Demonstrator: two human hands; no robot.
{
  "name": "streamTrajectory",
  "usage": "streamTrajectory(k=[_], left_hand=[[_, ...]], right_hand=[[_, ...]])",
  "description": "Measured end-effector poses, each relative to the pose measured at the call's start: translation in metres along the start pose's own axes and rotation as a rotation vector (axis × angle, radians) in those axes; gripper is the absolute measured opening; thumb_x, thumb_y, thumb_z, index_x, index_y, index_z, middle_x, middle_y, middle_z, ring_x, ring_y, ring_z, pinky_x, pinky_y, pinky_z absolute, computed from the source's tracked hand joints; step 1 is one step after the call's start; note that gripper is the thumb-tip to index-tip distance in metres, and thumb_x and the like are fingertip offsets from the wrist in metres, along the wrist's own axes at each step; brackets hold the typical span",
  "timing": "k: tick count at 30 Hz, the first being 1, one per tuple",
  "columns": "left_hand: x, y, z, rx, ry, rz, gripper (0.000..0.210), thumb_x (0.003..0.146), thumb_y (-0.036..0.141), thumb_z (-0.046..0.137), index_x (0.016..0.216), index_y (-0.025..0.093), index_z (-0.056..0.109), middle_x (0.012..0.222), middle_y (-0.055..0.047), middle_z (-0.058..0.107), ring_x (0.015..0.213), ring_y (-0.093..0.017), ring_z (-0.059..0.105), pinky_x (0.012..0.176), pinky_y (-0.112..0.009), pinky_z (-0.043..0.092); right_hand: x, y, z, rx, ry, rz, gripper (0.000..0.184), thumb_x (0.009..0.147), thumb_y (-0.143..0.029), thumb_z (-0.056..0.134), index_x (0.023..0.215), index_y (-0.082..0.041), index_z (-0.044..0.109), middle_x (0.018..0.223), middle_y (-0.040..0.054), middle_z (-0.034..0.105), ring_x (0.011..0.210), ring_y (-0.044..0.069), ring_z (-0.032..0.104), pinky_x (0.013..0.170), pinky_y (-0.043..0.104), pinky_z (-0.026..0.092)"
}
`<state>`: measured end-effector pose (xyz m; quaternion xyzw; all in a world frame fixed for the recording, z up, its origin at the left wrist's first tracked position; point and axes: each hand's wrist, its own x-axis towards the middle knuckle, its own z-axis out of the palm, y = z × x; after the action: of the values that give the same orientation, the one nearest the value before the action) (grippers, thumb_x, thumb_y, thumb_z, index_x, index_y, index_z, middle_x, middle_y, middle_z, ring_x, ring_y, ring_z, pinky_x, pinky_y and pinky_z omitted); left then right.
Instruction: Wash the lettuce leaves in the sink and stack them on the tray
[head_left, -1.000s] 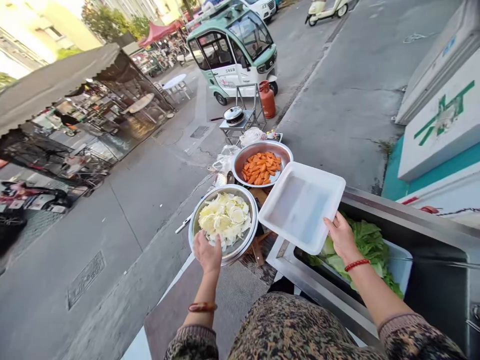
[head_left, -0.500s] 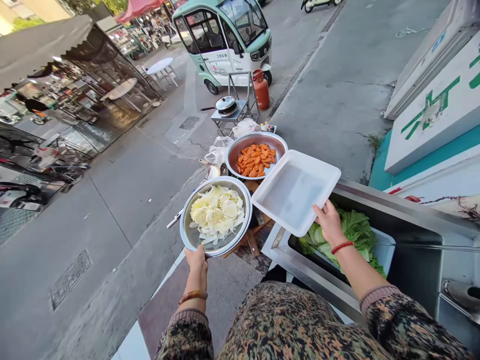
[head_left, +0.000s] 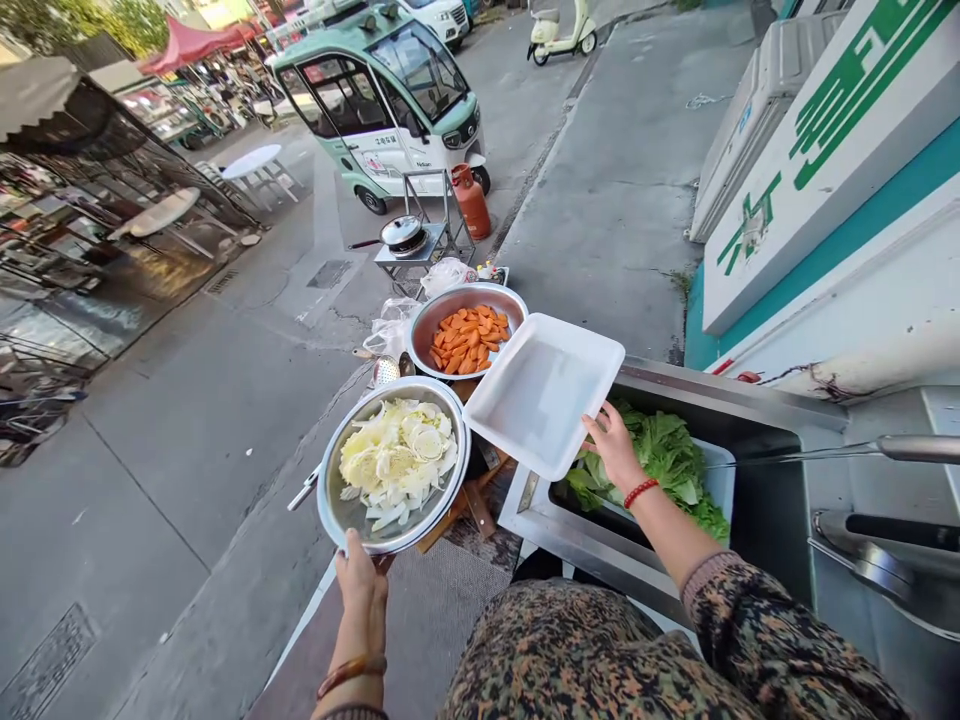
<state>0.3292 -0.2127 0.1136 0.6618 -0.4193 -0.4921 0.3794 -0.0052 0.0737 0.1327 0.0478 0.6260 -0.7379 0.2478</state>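
My left hand [head_left: 361, 580] grips the near rim of a metal bowl [head_left: 334, 515], thumb on top and fingers underneath. Sliced pale cabbage [head_left: 401, 455] fills the middle of that bowl. With my right hand [head_left: 611, 450] I hold a white plastic tray [head_left: 547, 390] by its near right corner; nothing lies in it. The tray hangs tilted between the cabbage bowl and the sink. Just beyond, a wider metal bowl [head_left: 424, 315] holds sliced carrots [head_left: 469, 340]. Below my right hand, green leafy vegetables [head_left: 660, 455] lie in a container inside the sink.
A steel sink [head_left: 772, 510] with a faucet [head_left: 915, 448] stands at the right. A skimmer [head_left: 385, 371] and plastic bags [head_left: 394, 325] lie near the bowls. Farther off are a pan [head_left: 403, 233] on a metal stand, a red gas cylinder [head_left: 471, 203] and a small three-wheeled vehicle [head_left: 390, 110].
The view has swung right, so everything appears shifted left. The bowl under my left hand has come slightly nearer. Both hands keep their holds on the bowl and the tray.
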Motion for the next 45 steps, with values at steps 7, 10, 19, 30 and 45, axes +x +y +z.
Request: streamTrajectory(k=[7,10,19,30,45], left_hand=[[-0.039,-0.033,-0.015,-0.027,-0.057,-0.241,0.042,0.097,0.052,0.029,0.108,0.021,0.055,0.086,-0.009,0.065,0.068,-0.023,0.070,0.069,-0.041,0.060],[-0.073,-0.062,-0.005,0.153,-0.303,-0.299,0.028,0.090,0.045,0.049,0.099,0.020,0.058,0.083,-0.010,0.069,0.065,-0.021,0.069,0.063,-0.034,0.058],[-0.173,-0.012,0.131,0.629,-1.401,0.006,0.045,0.072,0.047,0.074,0.105,0.018,0.069,0.078,-0.005,0.069,0.060,-0.019,0.063,0.056,-0.030,0.049],[-0.264,-0.031,0.227,0.732,-1.624,0.090,0.024,0.078,0.031,0.069,0.099,0.017,0.068,0.077,-0.004,0.069,0.062,-0.016,0.062,0.057,-0.026,0.045],[-0.327,-0.063,0.310,0.664,-1.597,-0.056,0.028,0.079,0.032,0.073,0.101,0.015,0.068,0.083,-0.007,0.071,0.065,-0.014,0.065,0.057,-0.023,0.048]], right_hand=[[0.000,0.012,-0.009,0.035,0.016,0.022,0.074,0.081,-0.049,0.069,0.146,-0.028,0.042,0.146,0.0104,0.052,0.121,0.028,0.060,0.073,0.032,0.065],[0.002,0.026,-0.023,0.055,0.054,-0.002,0.063,0.082,-0.049,0.067,0.139,-0.026,0.051,0.137,0.0117,0.060,0.111,0.026,0.065,0.072,0.033,0.064],[-0.005,0.100,-0.180,-0.426,0.174,0.044,0.021,0.073,-0.035,0.069,0.090,-0.023,0.074,0.081,0.0041,0.073,0.079,0.022,0.068,0.070,0.035,0.056],[0.015,0.109,-0.175,-0.423,0.426,-0.012,0.051,0.058,-0.031,0.080,0.107,-0.020,0.069,0.119,0.0115,0.067,0.105,0.027,0.063,0.092,0.039,0.049],[-0.008,0.035,-0.241,0.395,0.238,0.024,0.028,0.066,-0.038,0.074,0.086,-0.022,0.066,0.083,0.0046,0.075,0.079,0.020,0.071,0.059,0.027,0.051]])
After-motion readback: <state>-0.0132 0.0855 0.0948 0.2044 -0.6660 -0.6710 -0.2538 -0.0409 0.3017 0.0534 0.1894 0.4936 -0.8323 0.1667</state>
